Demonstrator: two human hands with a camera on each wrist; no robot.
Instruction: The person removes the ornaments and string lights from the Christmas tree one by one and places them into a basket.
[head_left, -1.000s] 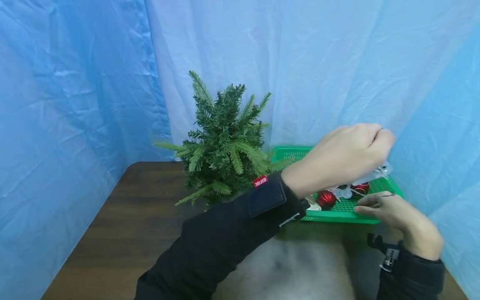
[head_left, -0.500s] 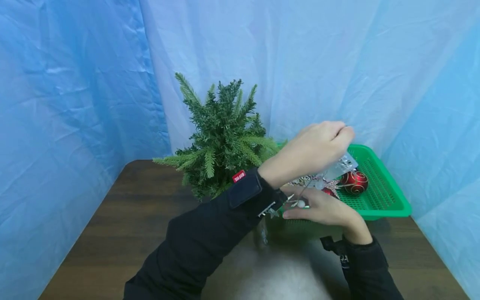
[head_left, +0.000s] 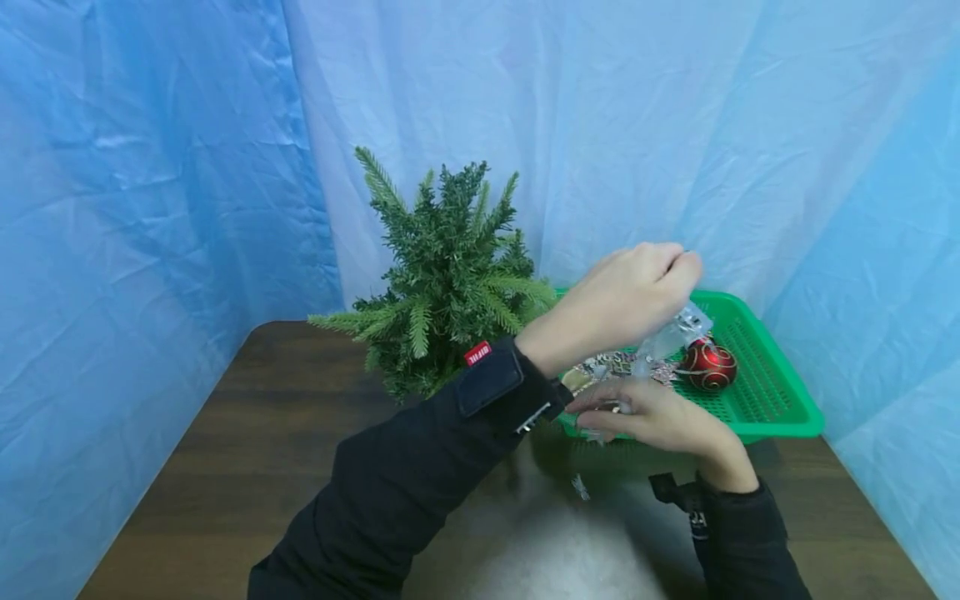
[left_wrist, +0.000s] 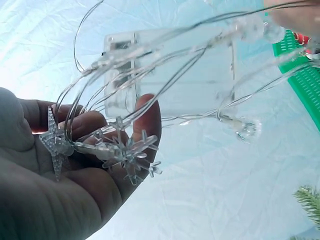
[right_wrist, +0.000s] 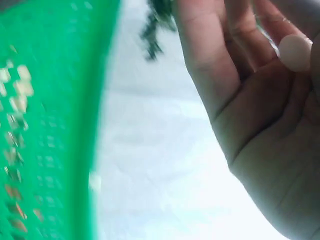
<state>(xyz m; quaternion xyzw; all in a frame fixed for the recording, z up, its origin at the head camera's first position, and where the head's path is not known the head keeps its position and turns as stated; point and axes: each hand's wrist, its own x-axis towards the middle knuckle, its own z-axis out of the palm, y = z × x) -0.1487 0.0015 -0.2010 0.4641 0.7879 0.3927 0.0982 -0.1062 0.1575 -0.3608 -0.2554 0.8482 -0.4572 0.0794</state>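
My left hand [head_left: 615, 300] is raised over the basket, gripping a string of fairy lights by its thin wires and clear battery box [left_wrist: 180, 75]. In the left wrist view, a clear snowflake light [left_wrist: 131, 156] and a clear star light [left_wrist: 54, 142] lie against its curled fingers. My right hand [head_left: 663, 417] is just below, at the basket's near rim, with its fingers curled round part of the same string. A white ball [right_wrist: 295, 52] shows between those fingers in the right wrist view. A small clear piece [head_left: 580, 487] dangles below the right hand.
A green plastic basket [head_left: 802, 408] stands at the right with a red bauble [head_left: 708, 365] and other ornaments. To its left rises a small artificial Christmas tree [head_left: 450, 275] on the dark wooden table [head_left: 225, 467]. Blue curtains [head_left: 615, 125] hang behind and at both sides.
Both hands have moved left over the basket, the right one farther, coming in under the left. The right fingers now hold part of the light string, and a piece hangs below them.
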